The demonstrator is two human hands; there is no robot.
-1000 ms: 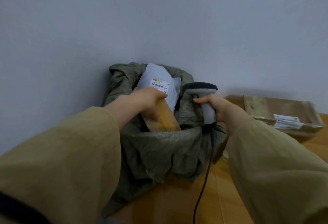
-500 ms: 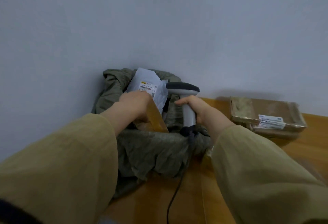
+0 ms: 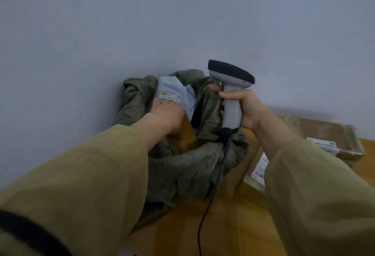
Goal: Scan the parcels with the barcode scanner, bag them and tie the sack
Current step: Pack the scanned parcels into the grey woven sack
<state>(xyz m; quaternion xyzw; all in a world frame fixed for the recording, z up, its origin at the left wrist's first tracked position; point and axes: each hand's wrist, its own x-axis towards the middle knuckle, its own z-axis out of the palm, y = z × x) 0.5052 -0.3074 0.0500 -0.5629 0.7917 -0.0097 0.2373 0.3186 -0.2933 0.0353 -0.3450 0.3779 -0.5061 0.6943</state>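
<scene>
Orange-brown wooden surface [image 3: 223, 235] is running up to a grey wall [image 3: 182, 22]; table or floor, cannot tell. Olive-green sack [image 3: 192, 170] is sitting on it, slumping against the wall, mouth gaping upward. Just right of the sack, a flat cardboard parcel [image 3: 253, 160] is lying label up, partly hidden by a sleeve [image 3: 304, 195]. Farther right, a second taped parcel [image 3: 332, 132] is lying flat, label up. A black cable [image 3: 205, 215] is trailing across the wood.

One olive-green sack [image 3: 192, 166]. Four parcels: two stand inside the sack, a white mailer [image 3: 174, 93] and a brown parcel [image 3: 186, 135]; two lie right of the sack, a labelled parcel [image 3: 256, 162] just beside it and a taped box [image 3: 328, 132] farther right. One barcode scanner [image 3: 231, 111] with one cable [image 3: 199, 235]. Two hands, mine: my left hand [image 3: 168, 113] and my right hand [image 3: 250, 109].
</scene>
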